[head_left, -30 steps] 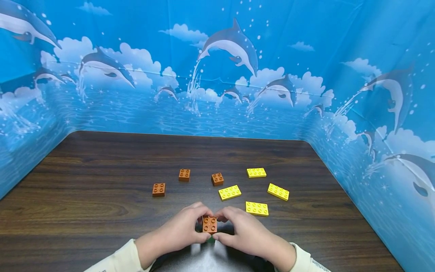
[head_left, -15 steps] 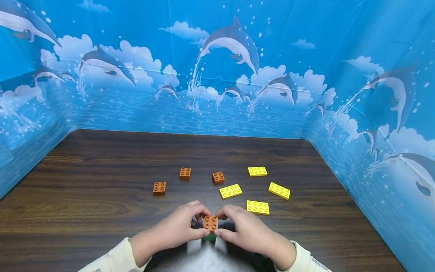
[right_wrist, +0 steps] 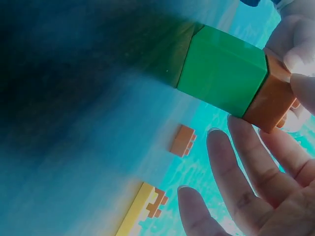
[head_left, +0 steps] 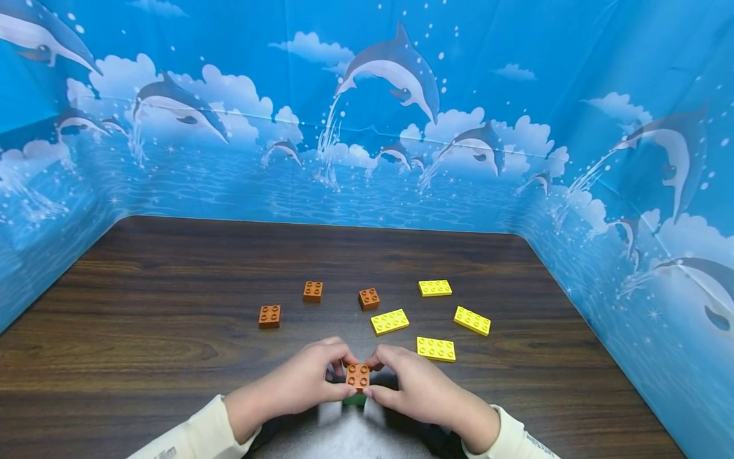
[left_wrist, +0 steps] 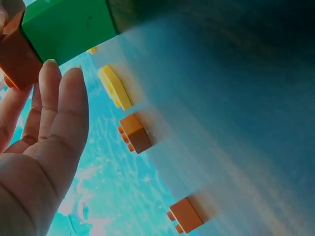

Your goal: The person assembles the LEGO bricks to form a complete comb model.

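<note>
A brown toy building brick (head_left: 358, 377) with studs on top is pinched between both hands near the table's front edge. My left hand (head_left: 309, 375) grips its left side and my right hand (head_left: 410, 386) its right side, thumbs at the near side. Directly beneath is a green block (right_wrist: 221, 69), standing on the table. In the right wrist view the brick sits flush against the green block. The left wrist view shows fingertips by the seam between the green block (left_wrist: 69, 29) and the brick (left_wrist: 19, 56).
Beyond the hands lie three loose brown bricks (head_left: 269, 316), (head_left: 313, 291), (head_left: 369, 299). Several flat yellow bricks (head_left: 390, 322) are spread to the right, one (head_left: 436, 349) close to the right hand. A dolphin-print curtain (head_left: 367, 191) borders the dark wooden table (head_left: 172, 274).
Both hands keep their grip on the brown brick and stay nearly in place. More of the green block shows below the brick than a second ago. The head view has shifted slightly.
</note>
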`<state>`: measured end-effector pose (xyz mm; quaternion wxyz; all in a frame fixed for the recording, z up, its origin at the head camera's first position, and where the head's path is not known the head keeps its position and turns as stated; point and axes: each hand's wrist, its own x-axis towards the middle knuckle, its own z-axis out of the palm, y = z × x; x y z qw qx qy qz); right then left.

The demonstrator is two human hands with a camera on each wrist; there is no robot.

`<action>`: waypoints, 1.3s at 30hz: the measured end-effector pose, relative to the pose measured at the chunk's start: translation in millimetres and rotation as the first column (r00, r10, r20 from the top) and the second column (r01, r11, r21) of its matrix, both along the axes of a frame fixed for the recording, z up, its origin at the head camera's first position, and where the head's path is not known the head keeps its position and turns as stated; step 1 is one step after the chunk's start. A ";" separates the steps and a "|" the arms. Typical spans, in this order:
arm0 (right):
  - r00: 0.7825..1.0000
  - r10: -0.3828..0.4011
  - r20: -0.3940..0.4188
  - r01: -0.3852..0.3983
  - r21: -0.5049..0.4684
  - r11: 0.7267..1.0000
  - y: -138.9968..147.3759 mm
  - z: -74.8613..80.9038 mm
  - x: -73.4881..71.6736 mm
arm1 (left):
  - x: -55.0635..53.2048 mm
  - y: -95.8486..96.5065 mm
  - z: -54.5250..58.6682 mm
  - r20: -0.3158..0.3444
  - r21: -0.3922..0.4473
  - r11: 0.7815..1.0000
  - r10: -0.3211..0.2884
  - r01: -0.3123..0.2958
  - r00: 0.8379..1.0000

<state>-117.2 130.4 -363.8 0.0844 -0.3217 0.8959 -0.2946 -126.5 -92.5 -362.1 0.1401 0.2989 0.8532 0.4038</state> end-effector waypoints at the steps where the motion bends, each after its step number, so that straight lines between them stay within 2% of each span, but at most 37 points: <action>1: 1.000 0.000 0.002 0.000 0.002 1.000 -0.1 0.2 -0.2 | -0.6 0.3 0.5 0.003 -0.002 1.000 -0.002 0.002 1.000; 15: 0.999 0.008 -0.034 -0.008 0.019 1.000 0.2 0.0 0.1 | -1.5 1.4 -2.2 0.044 0.049 0.999 0.008 -0.010 0.999; 21: 1.000 0.006 0.006 -0.006 0.033 0.999 0.4 1.8 -1.5 | -2.1 0.3 -3.6 0.043 0.046 0.999 0.002 -0.004 0.999; 27: 0.999 0.008 0.038 -0.010 0.051 0.999 6.4 4.4 -2.5 | -1.0 0.0 -4.7 0.013 0.028 1.000 0.000 -0.001 1.000; 31: 0.998 -0.011 0.061 0.010 0.026 1.000 13.8 6.0 -4.9 | 0.5 -0.7 -4.9 0.002 0.005 1.000 0.002 -0.002 1.000; 39: 0.995 -0.094 0.040 0.096 -0.033 0.995 31.4 1.4 -17.1 | 1.3 -0.5 -4.8 -0.005 -0.022 1.000 0.014 -0.014 1.000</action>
